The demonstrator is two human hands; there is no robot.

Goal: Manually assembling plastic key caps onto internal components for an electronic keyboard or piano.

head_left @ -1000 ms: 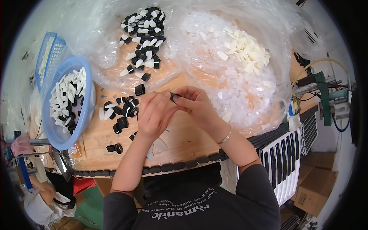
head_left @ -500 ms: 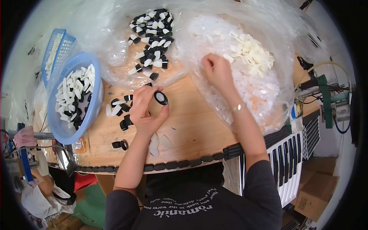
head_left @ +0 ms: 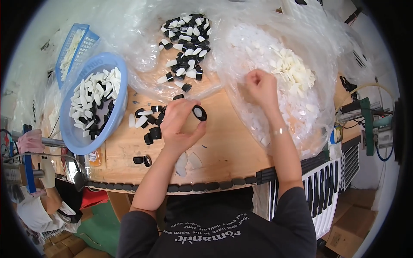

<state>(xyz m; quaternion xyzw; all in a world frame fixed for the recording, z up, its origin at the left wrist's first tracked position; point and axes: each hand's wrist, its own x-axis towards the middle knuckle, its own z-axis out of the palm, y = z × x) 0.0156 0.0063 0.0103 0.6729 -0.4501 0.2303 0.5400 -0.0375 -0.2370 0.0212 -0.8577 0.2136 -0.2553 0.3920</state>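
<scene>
While the left hand (head_left: 178,123) pinches a round black cap (head_left: 199,113) over the middle of the workbench (head_left: 230,146), pale face tilted up, the right hand (head_left: 263,88) is curled nearer the far edge, can't tell if it's gripping anything, cream chips (head_left: 294,71) just to its right

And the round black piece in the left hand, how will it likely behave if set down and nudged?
The black piece would probably roll if stood on edge, given its round rim. It seems fairly stiff: its outline doesn't look squashed in the left hand. It's likely light, being small enough to pinch near the thumb.
</scene>
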